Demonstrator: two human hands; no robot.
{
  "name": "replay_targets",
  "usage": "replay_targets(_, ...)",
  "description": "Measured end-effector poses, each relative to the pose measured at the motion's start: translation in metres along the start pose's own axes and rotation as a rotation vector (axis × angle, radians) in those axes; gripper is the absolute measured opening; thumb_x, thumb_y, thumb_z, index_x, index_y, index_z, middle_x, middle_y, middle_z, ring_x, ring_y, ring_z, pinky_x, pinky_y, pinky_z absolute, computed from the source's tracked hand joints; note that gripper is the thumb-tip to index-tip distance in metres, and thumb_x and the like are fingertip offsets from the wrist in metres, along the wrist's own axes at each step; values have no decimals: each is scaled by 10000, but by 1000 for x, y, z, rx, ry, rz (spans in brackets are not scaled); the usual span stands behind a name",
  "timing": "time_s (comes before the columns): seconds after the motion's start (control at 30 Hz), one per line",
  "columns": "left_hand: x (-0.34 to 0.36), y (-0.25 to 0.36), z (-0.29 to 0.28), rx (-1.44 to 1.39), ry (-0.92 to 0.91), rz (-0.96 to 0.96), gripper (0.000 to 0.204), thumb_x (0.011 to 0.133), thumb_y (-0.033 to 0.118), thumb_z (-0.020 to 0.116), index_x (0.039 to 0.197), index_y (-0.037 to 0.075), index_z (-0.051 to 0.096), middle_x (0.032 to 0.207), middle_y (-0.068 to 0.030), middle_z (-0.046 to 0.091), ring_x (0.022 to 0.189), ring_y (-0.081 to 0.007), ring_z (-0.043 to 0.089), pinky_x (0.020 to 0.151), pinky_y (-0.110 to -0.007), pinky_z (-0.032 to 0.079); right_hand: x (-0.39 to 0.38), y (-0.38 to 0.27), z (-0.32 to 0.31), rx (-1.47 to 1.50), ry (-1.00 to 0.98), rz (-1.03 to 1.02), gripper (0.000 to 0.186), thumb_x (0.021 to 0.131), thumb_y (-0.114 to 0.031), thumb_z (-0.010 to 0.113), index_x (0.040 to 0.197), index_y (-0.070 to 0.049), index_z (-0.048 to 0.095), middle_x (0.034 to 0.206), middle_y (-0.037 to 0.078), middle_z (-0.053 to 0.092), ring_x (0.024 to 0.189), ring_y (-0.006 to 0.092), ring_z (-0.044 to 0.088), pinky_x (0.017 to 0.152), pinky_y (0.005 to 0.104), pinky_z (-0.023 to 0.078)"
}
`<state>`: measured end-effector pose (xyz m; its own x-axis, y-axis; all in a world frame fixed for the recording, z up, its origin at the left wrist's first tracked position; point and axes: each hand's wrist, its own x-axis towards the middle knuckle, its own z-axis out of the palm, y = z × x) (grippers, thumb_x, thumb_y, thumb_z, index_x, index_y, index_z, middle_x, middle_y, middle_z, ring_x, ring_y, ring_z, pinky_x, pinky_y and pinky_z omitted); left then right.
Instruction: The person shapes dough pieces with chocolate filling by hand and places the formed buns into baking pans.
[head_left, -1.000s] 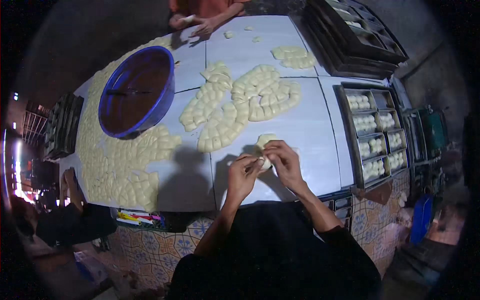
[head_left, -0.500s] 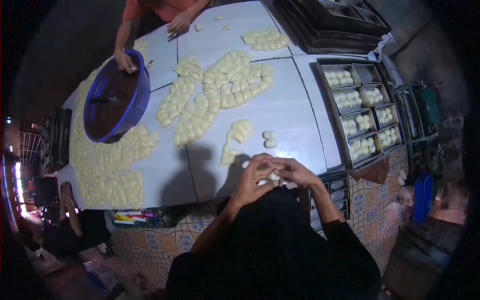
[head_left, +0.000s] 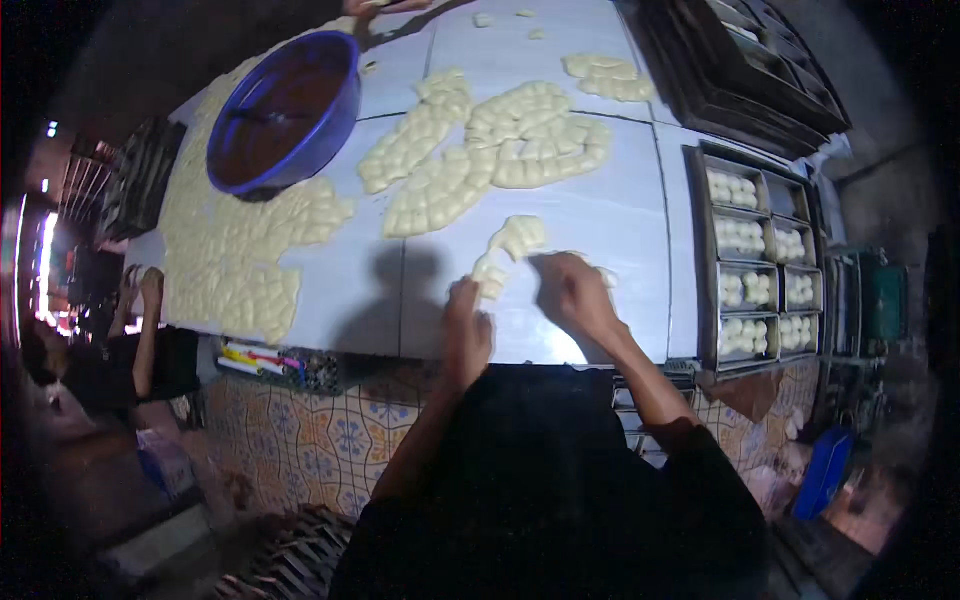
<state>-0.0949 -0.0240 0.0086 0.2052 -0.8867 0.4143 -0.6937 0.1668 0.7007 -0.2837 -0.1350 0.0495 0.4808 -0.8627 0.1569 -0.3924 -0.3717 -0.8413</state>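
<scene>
On the white table just in front of me lies a short, curved strip of pale dough point(head_left: 520, 235). My left hand point(head_left: 467, 335) is closed at its lower end, fingertips against the dough. To the right, my right hand point(head_left: 580, 295) rests low over the tabletop, its fingers bent down and partly hidden by the back of the hand. Small dough pieces point(head_left: 608, 277) show just behind the right hand, mostly covered by it.
Scored dough sheets point(head_left: 440, 190) lie across the table. A blue basin point(head_left: 350, 95) of brown contents stands far left. Metal pans point(head_left: 710, 300) of dough balls sit right, with stacked dark trays point(head_left: 720, 80) behind. Other people's hands point(head_left: 150, 290) are at the left and far edges.
My hands were together over the table's near edge, fingers around a small dough piece. Now they are apart, farther forward, with the left at the dough strip. The view has shifted too.
</scene>
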Motion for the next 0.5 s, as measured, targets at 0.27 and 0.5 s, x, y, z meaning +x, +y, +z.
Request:
replay_targets(0.27, -16, 3, 13, 421, -297, -59, 426, 869, 183, 534, 1235, -34, 500, 1380, -197, 410, 1322, -357, 324, 1049, -576, 241, 42, 15, 64, -261, -422, -491, 483, 669, -12, 627, 1147, -4, 553, 1060, 173, 571, 1041, 346, 519, 894, 400, 434)
replay_targets(0.5, 2, 2, -4, 375, -215, -166, 328, 830, 168, 595, 1121, 19, 602, 1254, -168, 541, 1246, -311, 445, 1028, -523, 318, -11, -42, -66, 448, -467, 262, 373, 701, -101, 697, 1067, -44, 651, 1097, 85, 548, 1120, 220, 523, 928, 366, 436)
